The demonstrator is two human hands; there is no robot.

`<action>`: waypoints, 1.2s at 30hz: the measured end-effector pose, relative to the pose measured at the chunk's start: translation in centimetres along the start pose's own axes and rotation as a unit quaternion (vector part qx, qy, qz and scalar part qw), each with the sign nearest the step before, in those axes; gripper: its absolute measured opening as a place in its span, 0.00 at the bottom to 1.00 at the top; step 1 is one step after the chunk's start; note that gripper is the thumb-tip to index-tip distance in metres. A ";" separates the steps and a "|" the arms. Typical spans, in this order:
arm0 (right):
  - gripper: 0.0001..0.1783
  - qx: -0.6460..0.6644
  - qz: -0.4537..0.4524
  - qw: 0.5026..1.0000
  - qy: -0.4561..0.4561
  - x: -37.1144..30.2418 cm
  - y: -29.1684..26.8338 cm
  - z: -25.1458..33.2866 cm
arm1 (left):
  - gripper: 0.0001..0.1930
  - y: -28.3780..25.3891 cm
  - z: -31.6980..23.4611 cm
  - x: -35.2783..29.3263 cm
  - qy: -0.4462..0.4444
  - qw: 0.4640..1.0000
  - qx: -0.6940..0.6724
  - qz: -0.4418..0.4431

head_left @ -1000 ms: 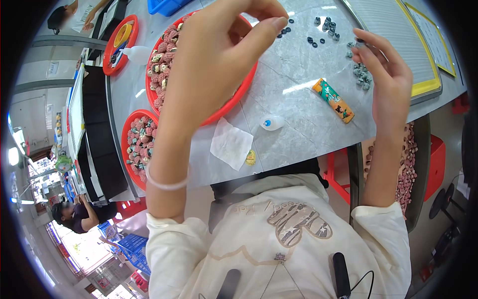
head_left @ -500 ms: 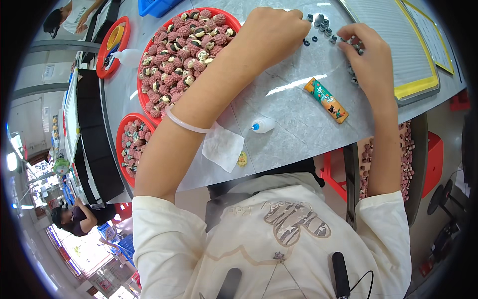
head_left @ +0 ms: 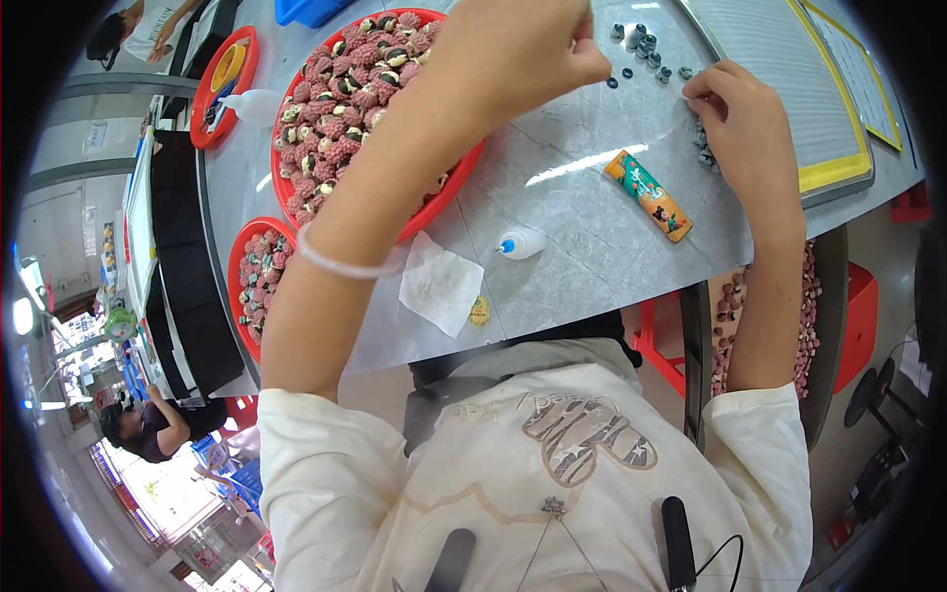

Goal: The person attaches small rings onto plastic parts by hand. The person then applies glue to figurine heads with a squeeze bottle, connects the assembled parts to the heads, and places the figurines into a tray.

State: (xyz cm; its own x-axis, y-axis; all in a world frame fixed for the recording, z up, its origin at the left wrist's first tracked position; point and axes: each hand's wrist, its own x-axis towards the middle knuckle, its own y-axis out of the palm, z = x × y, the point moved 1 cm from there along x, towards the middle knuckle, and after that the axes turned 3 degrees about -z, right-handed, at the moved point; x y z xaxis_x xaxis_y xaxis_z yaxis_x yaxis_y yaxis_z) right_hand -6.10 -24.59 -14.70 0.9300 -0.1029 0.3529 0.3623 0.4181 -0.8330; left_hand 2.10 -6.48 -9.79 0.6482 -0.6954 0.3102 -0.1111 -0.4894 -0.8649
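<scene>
My left hand (head_left: 528, 54) is at the top edge, over the right side of a red tub (head_left: 477, 158) of pink ridged pieces and black-and-cream ones. Its fingers are curled and partly out of view; what they hold, if anything, is hidden. My right hand (head_left: 745, 113) pinches thumb and fingertips together beside a row of small dark grey-green pieces (head_left: 704, 148). Whatever is in that pinch is too small to make out. Between the hands stands a cluster of small dark grey-green pieces (head_left: 646, 47), with two flat black rings (head_left: 613, 83) next to it.
An orange-and-green packet (head_left: 648, 195), a small white bottle with a blue tip (head_left: 523, 243) and a white tissue (head_left: 441, 286) lie on the grey table. A smaller red tub (head_left: 237, 281) of pieces stands left. A yellow-edged tray (head_left: 834, 173) lies at right. Other people are at far left.
My left hand has moved up and left, away from the small pieces and over the red tub. My right hand has shifted slightly right and down, its fingertips drawn together.
</scene>
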 end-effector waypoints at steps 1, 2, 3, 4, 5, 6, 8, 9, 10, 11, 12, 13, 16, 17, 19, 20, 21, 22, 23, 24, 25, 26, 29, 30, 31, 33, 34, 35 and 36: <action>0.05 -0.025 -0.004 1.000 -0.005 -0.1 0.1 -0.2 | 0.10 -0.7 -0.4 -0.2 -0.035 0.998 -0.060 0.013; 0.05 -0.047 -0.007 0.999 -0.013 -0.1 0.3 -0.3 | 0.10 -1.8 -1.2 -0.4 -0.034 0.997 -0.061 0.014; 0.05 -0.048 -0.006 0.999 -0.012 0.0 0.3 -0.4 | 0.09 -2.8 -2.1 -0.7 -0.111 0.988 -0.101 0.042; 0.05 -0.057 -0.005 0.998 -0.005 0.1 0.3 -0.4 | 0.09 -3.7 -2.7 -1.4 -0.188 0.970 -0.138 0.068; 0.06 -0.067 -0.004 0.998 0.002 0.1 0.2 -0.3 | 0.09 -4.0 -2.6 -2.6 -0.190 0.970 -0.138 0.067; 0.06 -0.066 -0.003 0.998 0.000 0.2 0.2 -0.2 | 0.07 -4.0 -2.1 -3.9 -0.161 0.973 -0.165 0.032; 0.07 -0.067 -0.009 0.998 -0.008 0.1 -0.1 -0.2 | 0.06 -4.4 -2.4 -6.0 -0.131 0.973 -0.192 -0.003; 0.07 -0.067 -0.008 0.998 -0.008 0.0 -0.3 -0.1 | 0.07 -4.7 -2.8 -6.9 -0.127 0.962 -0.241 -0.029; 0.07 0.030 -0.025 0.999 0.018 -0.2 -0.6 0.2 | 0.07 -5.2 -3.3 -7.9 -0.124 0.948 -0.287 -0.058; 0.08 0.127 -0.041 0.990 0.046 -0.4 -1.0 0.5 | 0.08 -5.4 -3.7 -8.8 -0.126 0.940 -0.308 -0.074; 0.08 0.128 -0.039 0.990 0.045 -0.5 -1.5 0.9 | 0.08 -5.3 -4.1 -9.6 -0.129 0.940 -0.308 -0.075; 0.08 0.234 -0.022 0.968 0.087 -0.7 -1.9 1.2 | 0.09 -5.3 -4.3 -10.4 -0.123 0.927 -0.339 -0.103; 0.09 0.406 0.000 0.907 0.110 -1.3 -2.1 1.8 | 0.12 -4.8 -4.8 -12.0 -0.110 0.906 -0.384 -0.141; 0.09 0.472 0.004 0.877 0.093 -1.5 -2.0 2.0 | 0.12 -4.6 -4.9 -12.3 -0.106 0.896 -0.404 -0.151; 0.09 0.485 -0.014 0.868 0.103 -1.8 -1.9 3.0 | 0.11 -4.4 -5.4 -12.7 -0.098 0.884 -0.427 -0.164; 0.10 0.500 -0.033 0.858 0.115 -2.1 -2.0 3.4 | 0.11 -4.2 -5.5 -12.7 -0.098 0.884 -0.426 -0.165; 0.10 0.500 -0.032 0.858 0.113 -2.4 -2.0 3.6 | 0.11 -3.9 -5.6 -12.7 -0.088 0.879 -0.438 -0.168; 0.10 0.538 -0.017 0.837 0.104 -2.7 -2.1 3.8 | 0.10 -3.7 -5.7 -12.8 -0.078 0.874 -0.449 -0.171; 0.11 0.574 -0.003 0.813 0.094 -2.9 -2.1 4.1 | 0.10 -3.5 -5.7 -12.8 -0.076 0.871 -0.454 -0.174; 0.11 0.575 -0.001 0.813 0.092 -3.2 -2.1 4.3 | 0.10 -3.4 -5.8 -12.7 -0.077 0.871 -0.452 -0.176; 0.11 0.619 0.025 0.780 0.086 -3.5 -2.1 4.5 | 0.09 -3.2 -6.0 -12.5 -0.081 0.872 -0.446 -0.183; 0.12 0.660 0.050 0.746 0.080 -3.8 -2.1 4.8 | 0.09 -3.1 -6.1 -12.5 -0.085 0.873 -0.441 -0.190; 0.12 0.652 0.083 0.751 0.065 -4.4 -2.0 5.8 | 0.07 -2.9 -6.5 -12.5 -0.087 0.868 -0.443 -0.206; 0.12 0.652 0.084 0.751 0.065 -4.6 -2.2 6.1 | 0.06 -2.8 -6.6 -12.4 -0.086 0.866 -0.442 -0.219; 0.13 0.660 0.098 0.743 0.056 -4.7 -2.3 6.4 | 0.06 -2.6 -6.7 -12.4 -0.087 0.866 -0.442 -0.218; 0.14 0.669 0.112 0.734 0.048 -4.7 -2.7 7.0 | 0.05 -2.4 -6.6 -12.2 -0.077 0.869 -0.424 -0.244; 0.14 0.678 0.121 0.723 0.049 -4.8 -2.9 7.5 | 0.05 -2.3 -6.6 -12.3 -0.077 0.869 -0.424 -0.243; 0.14 0.687 0.131 0.713 0.050 -5.0 -2.9 8.0 | 0.05 -2.3 -6.6 -12.4 -0.071 0.869 -0.423 -0.245; 0.14 0.687 0.130 0.713 0.051 -5.1 -2.9 8.5 | 0.05 -2.3 -6.6 -12.4 -0.066 0.870 -0.422 -0.247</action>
State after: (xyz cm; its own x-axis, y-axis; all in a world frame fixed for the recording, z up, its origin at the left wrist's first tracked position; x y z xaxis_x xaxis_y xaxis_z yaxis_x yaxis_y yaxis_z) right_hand -12.41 -17.60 -10.42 0.9796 0.1044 0.1718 -0.1617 0.9169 0.3648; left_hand -10.68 -0.20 -9.07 0.8480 -0.2522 0.4662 -0.2725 -0.9618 -0.0248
